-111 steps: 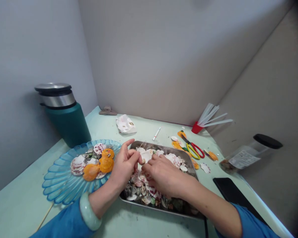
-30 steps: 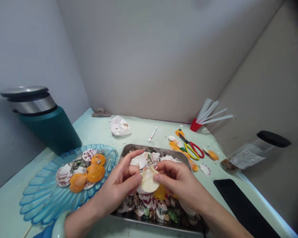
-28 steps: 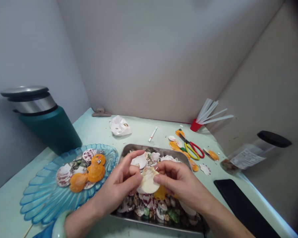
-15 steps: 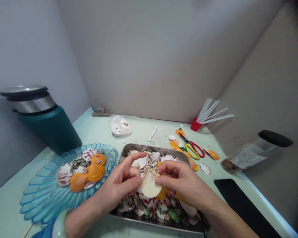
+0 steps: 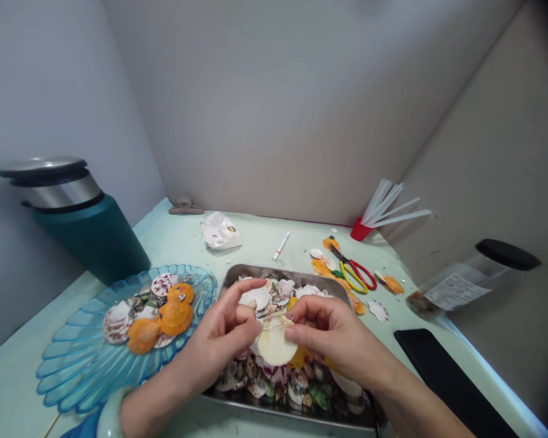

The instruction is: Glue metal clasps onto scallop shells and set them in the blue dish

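A pale yellow, rounded shell [image 5: 277, 348] is between my two hands, over the metal tray [image 5: 296, 416] of mixed shells. My right hand [image 5: 323, 325] is closed, its thumb and index fingertips pinched at the shell's upper right edge. A thin, clear strand [image 5: 274, 321] runs across the shell's top from these fingertips to my left hand [image 5: 234, 322]. The left thumb and a bent finger pinch the strand's other end, while the left index finger stretches out above. How the strand meets the shell I cannot make out.
To the left, a blue scalloped dish [image 5: 73, 365] holds orange and speckled shells, before a teal bottle [image 5: 94, 234]. Scissors [image 5: 354, 271], a marker [image 5: 281, 246] and a crumpled white packet [image 5: 220, 231] lie behind the tray. A black phone [image 5: 452, 383] and clear jar [image 5: 456, 286] are right.
The pale shell has dropped slightly and the clear strand now stretches straighter between my fingertips. Both hands stay nearly in place.
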Motion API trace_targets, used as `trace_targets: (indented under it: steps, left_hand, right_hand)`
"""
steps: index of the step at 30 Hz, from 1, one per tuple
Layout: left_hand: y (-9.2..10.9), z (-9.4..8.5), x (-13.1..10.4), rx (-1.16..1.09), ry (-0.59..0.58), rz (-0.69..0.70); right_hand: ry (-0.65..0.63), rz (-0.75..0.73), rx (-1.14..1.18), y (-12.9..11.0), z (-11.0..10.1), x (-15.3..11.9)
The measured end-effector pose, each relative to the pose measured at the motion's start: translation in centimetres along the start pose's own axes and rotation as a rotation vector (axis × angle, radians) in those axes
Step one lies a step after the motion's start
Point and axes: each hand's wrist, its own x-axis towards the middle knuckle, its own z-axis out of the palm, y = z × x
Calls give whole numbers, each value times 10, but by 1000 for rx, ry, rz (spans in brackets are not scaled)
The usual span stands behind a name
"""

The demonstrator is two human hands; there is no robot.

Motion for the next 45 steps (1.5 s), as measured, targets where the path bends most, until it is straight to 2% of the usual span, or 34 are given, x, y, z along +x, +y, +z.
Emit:
trace_targets:
  steps: [19,24,27,30,35,40,45]
  left_hand:
    - [0,6,4,67,90,11]
    - [-1,9,6,136,118,-57]
    - [-5,9,4,217,76,-120]
    - [-9,10,3,294,27,-135]
    - [-12,8,4,387,31,-163]
    - [-13,6,4,354,59,-164]
    - [-12,6,2,262,31,-168]
  right_hand:
    - [41,12,-3,3,4,2]
    - [134,-77,-45,6,5,4]
    - [143,-90,-73,8,7,2]
    - [134,-106,-137,9,9,1]
    - [119,-167,-311,11,9,0]
    - [149,-306,-535,6,8,-4]
    - [115,-300,-543,3,8,-8]
